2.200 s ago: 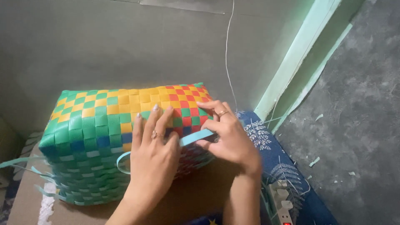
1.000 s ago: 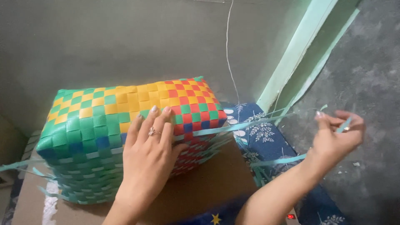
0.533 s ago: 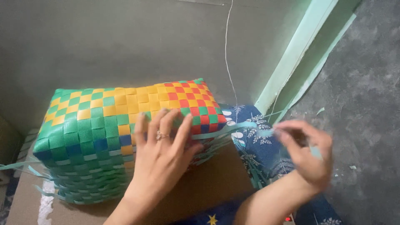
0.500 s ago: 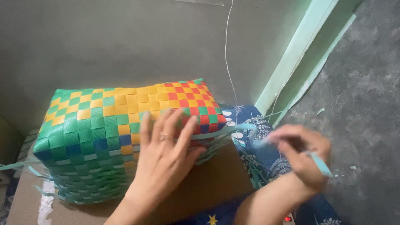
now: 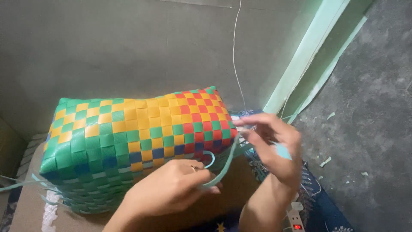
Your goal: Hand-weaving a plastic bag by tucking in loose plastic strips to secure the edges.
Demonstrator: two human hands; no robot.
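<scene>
A woven basket (image 5: 128,133) of green, yellow, red and blue plastic strips lies on its side on a brown board (image 5: 30,210). My left hand (image 5: 167,191) is curled below the basket's lower edge, pinching a light teal strip (image 5: 223,165) that loops out of the weave. My right hand (image 5: 272,146) is at the basket's right end, fingers closed on the upper stretch of that same strip. A small loop of the strip shows just above my left thumb.
A grey wall rises behind the basket, with a thin white cord (image 5: 235,51) hanging down it. A pale green door frame (image 5: 309,51) stands at right beside grey concrete floor. A blue patterned cloth (image 5: 317,202) and a white power strip (image 5: 294,217) lie under my right forearm.
My right hand has come back from far right to the basket's end. My left hand left the basket's face, dropped below its edge and closed on the teal strip.
</scene>
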